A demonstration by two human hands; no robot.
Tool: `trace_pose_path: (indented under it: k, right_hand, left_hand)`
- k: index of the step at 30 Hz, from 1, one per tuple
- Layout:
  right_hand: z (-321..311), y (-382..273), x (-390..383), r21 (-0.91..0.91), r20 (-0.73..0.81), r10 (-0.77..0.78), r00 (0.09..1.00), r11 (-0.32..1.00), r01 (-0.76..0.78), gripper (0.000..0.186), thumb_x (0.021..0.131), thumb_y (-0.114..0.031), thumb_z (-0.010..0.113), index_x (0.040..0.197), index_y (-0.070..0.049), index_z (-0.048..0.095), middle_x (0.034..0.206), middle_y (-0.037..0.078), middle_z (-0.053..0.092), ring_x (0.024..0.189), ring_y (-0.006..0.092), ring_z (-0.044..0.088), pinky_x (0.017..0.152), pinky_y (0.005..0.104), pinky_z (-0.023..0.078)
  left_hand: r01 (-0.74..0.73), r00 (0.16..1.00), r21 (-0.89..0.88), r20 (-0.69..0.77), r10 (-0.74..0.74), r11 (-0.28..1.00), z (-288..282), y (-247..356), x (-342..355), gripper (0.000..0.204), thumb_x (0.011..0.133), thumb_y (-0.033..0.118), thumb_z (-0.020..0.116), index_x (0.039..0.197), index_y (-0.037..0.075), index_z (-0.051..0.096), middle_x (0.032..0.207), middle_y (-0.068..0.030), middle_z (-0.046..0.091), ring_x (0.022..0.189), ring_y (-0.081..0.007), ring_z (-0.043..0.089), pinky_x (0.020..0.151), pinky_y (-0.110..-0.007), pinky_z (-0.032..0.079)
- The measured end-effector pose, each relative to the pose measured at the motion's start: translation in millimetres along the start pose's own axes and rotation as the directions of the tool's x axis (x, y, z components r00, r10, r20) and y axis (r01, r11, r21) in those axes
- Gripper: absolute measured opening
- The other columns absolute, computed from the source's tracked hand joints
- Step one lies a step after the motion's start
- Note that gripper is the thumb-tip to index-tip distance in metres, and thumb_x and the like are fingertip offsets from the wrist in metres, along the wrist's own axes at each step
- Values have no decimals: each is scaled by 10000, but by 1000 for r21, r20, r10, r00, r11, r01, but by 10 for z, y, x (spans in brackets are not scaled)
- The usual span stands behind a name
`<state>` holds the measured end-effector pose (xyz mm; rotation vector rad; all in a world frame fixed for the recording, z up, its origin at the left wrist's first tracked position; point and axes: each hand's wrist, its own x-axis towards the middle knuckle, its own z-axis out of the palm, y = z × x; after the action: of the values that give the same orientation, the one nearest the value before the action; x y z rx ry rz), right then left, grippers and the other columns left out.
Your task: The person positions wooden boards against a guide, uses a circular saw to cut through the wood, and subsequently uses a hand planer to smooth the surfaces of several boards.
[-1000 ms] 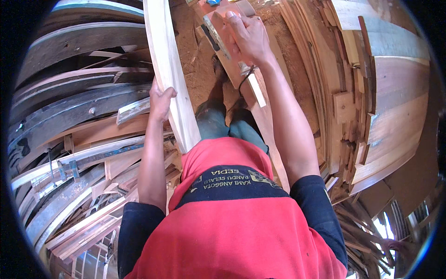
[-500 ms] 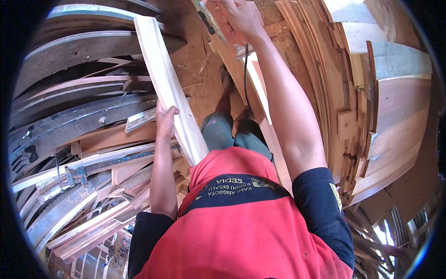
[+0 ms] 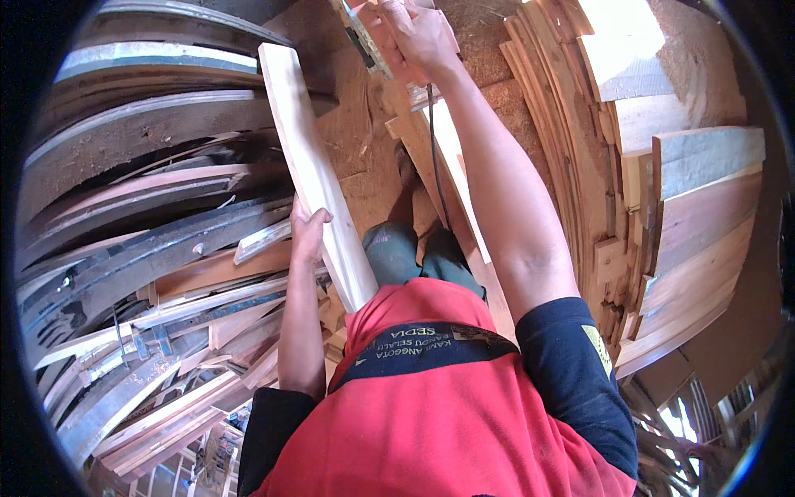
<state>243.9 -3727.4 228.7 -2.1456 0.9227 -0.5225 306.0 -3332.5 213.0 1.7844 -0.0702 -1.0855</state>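
My left hand grips a long pale wooden board by its left edge, the thumb lying over the top face. The board slants from the upper left down to my waist, its near end against my red shirt. At the top edge, my right hand is closed around an orange-red corded power tool. Its exact kind cannot be made out, since the frame cuts off its far part. A dark cord trails from the tool back toward my legs. Below the tool lies another plank, partly hidden by my right forearm.
Curved-looking stacks of dark and pale timber fill the left side. More planks stand along the right, beside a wide wooden panel. Brown sawdust covers the floor around my feet.
The surroundings have shifted down in view. The board appears slightly farther right, still in my left hand. My right hand and the power tool have moved slightly left.
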Motion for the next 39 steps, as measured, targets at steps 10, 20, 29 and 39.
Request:
trace_pose_path:
  k: [10, 20, 29, 39]
  right_hand:
    - [128, -70, 429, 239, -15, 160, 987, 959, -152, 389, 1002, -413, 514, 1213, -133, 685, 1017, 159, 735, 925, 361, 701, 788, 451, 549]
    - [94, -206, 750, 229, -34, 328, 944, 922, -312, 612, 945, -627, 500, 1135, -93, 731, 950, 212, 736, 939, 344, 715, 807, 446, 542]
    - [88, -250, 870, 359, -49, 278, 959, 901, -243, 624, 951, -638, 466, 1167, -111, 721, 1035, 193, 734, 1027, 328, 693, 872, 429, 525]
    - [-419, -354, 143, 111, -187, 127, 974, 988, -108, 501, 949, -562, 544, 1118, -124, 719, 829, 90, 673, 759, 198, 652, 712, 356, 509]
  left_hand:
    - [36, 999, 57, 34, -38, 998, 49, 167, 282, 731, 695, -72, 527, 1411, 44, 435, 1232, -79, 592, 1116, -205, 578, 941, -317, 481]
    - [24, 1000, 51, 10, -24, 998, 16, 283, 435, 764, 679, -70, 518, 1429, 52, 434, 1241, -87, 595, 1121, -211, 583, 947, -322, 481]
    - [69, 997, 38, 17, -70, 997, 18, 364, 442, 738, 687, -71, 523, 1413, 31, 440, 1220, -86, 598, 1091, -212, 589, 931, -331, 497]
    - [-23, 1000, 54, -6, 23, 998, 50, 268, 224, 746, 687, -91, 522, 1418, 27, 434, 1241, -109, 596, 1115, -248, 594, 950, -345, 494]
